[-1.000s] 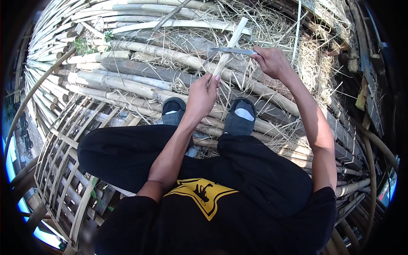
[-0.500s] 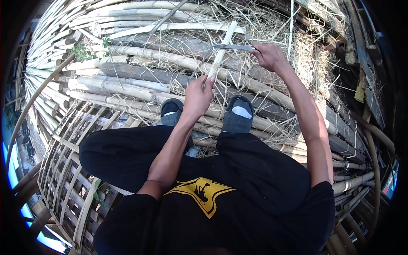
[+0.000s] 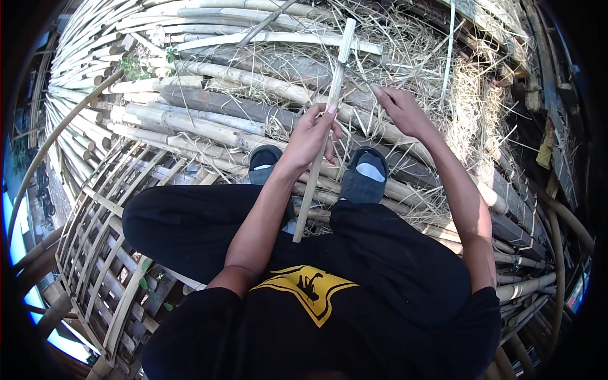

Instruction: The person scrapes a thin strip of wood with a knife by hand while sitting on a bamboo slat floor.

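Observation:
My left hand (image 3: 310,136) is closed round a pale split bamboo strip (image 3: 309,193), thumb on top and fingertips showing on its right side. The strip slants from the straw at the top down to between my knees. To the right of it, my right hand (image 3: 403,112) is closed on a knife (image 3: 363,77), whose handle is mostly hidden in the fist. Seen nearly edge-on, the thin blade points up and left toward the strip's upper part. Whether it touches the strip, I cannot tell.
Bamboo poles (image 3: 209,123) lie across the ground under my sandalled feet (image 3: 364,174). Loose straw and shavings (image 3: 405,50) cover the upper right. A woven bamboo lattice (image 3: 120,240) stands at my left, and more stacked poles (image 3: 522,288) lie at the right.
The strip now reaches lower, its near end showing between my knees, and my left hand grips it slightly higher in the picture. The knife has turned from nearly level to slanting, seen edge-on.

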### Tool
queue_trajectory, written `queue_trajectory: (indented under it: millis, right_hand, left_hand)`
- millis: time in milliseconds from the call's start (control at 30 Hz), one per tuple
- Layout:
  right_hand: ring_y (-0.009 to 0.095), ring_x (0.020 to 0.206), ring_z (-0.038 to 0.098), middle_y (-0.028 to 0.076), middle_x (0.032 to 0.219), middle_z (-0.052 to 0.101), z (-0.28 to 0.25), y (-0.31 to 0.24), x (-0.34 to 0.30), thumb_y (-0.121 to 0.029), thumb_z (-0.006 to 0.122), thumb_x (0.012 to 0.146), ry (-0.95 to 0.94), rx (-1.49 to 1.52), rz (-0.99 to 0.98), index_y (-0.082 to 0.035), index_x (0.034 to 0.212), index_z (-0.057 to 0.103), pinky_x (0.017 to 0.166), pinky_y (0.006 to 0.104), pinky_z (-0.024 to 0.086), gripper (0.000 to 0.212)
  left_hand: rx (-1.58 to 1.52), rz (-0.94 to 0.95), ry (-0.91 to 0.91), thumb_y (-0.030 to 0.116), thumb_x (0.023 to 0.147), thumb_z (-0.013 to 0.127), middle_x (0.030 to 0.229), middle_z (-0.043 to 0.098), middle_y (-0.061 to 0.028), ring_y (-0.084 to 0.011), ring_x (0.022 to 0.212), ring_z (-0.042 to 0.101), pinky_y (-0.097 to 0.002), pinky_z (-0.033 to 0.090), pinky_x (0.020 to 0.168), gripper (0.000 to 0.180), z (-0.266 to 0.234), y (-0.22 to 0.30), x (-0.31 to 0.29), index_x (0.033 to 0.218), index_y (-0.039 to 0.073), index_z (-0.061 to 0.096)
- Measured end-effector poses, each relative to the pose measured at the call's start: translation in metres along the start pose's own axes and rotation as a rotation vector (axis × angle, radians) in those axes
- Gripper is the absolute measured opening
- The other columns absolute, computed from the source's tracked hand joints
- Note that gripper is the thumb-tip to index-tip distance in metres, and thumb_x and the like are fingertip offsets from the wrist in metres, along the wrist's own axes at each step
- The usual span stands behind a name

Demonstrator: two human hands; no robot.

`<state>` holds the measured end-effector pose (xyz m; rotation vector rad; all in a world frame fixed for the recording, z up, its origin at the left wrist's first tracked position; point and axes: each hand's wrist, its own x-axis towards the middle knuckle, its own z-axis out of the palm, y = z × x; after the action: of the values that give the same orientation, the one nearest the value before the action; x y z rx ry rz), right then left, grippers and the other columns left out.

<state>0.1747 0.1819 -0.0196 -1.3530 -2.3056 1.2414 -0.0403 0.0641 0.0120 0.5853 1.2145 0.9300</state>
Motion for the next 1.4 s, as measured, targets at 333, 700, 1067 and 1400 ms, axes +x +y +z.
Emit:
queue_trajectory:
  millis: [333,700,1067,1400]
  right_hand:
    - [0.037,0.061,0.061,0.021,0.061,0.060,0.007,-0.042,0.009,-0.033,0.058,0.084,-0.014,-0.212,0.106,0.001,0.074,0.066,0.064,0.0451,0.049,0.037]
    - [0.039,0.072,0.066,0.024,0.073,0.066,0.010,-0.040,0.027,-0.025,0.061,0.073,0.010,-0.420,0.232,0.001,0.073,0.068,0.070,0.0467,0.053,0.027]
    - [0.038,0.092,0.067,0.027,0.096,0.067,-0.072,0.091,0.057,-0.027,0.053,0.083,0.171,-0.457,0.769,0.001,0.102,0.068,0.084,0.0442,0.051,0.038]
    - [0.040,0.065,0.059,0.025,0.066,0.059,-0.111,0.059,0.001,-0.036,0.051,0.088,0.356,-0.333,0.421,0.006,0.077,0.061,0.067,0.0475,0.044,0.045]
  left_hand:
    - [-0.104,-0.032,-0.072,0.025,0.101,0.047,0.066,0.048,0.0010,-0.0046,0.044,0.042,-0.0210,0.037,0.036,0.021,-0.004,-0.005,0.005,0.108,0.005,0.047]
    - [0.070,-0.071,-0.041,0.033,0.103,0.041,0.058,0.032,0.0072,-0.0022,0.040,0.027,-0.0199,0.024,0.034,0.028,0.008,-0.005,0.000,0.089,0.008,0.045]
    - [0.144,-0.180,-0.015,0.032,0.103,0.042,0.057,0.030,0.0073,-0.0027,0.040,0.025,-0.0207,0.019,0.034,0.028,0.028,-0.021,-0.034,0.086,0.010,0.043]
    - [-0.110,-0.144,-0.115,0.029,0.103,0.043,0.063,0.043,0.0035,-0.0020,0.040,0.027,-0.0184,0.025,0.035,0.024,0.005,-0.004,-0.021,0.096,0.007,0.049]
